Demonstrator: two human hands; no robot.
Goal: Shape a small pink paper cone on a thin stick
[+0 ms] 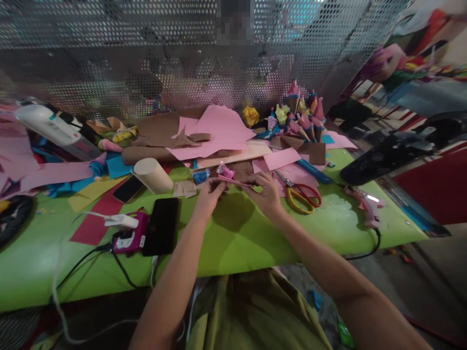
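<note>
Between my two hands is a narrow piece of pink paper point(235, 182), held up a little above the green table. My left hand point(211, 193) pinches its left end, and my right hand point(265, 192) grips the right end with fingers closed. Just behind the paper lie a small pink wrapped item point(225, 170) and a small blue packet point(201, 175). Scissors point(299, 194) with yellow and red handles rest to the right of my right hand, over pink paper scraps. Small brown paper pieces point(185, 189) are left of my left hand.
Pink sheets point(219, 126), brown paper and several small paper cones point(304, 119) fill the back, by a perforated metal panel. At right are a pink glue gun point(369, 206) and a black bottle point(379, 158). At left: a phone point(161, 226), cardboard roll point(153, 175), purple power adapter point(131, 236) with cables.
</note>
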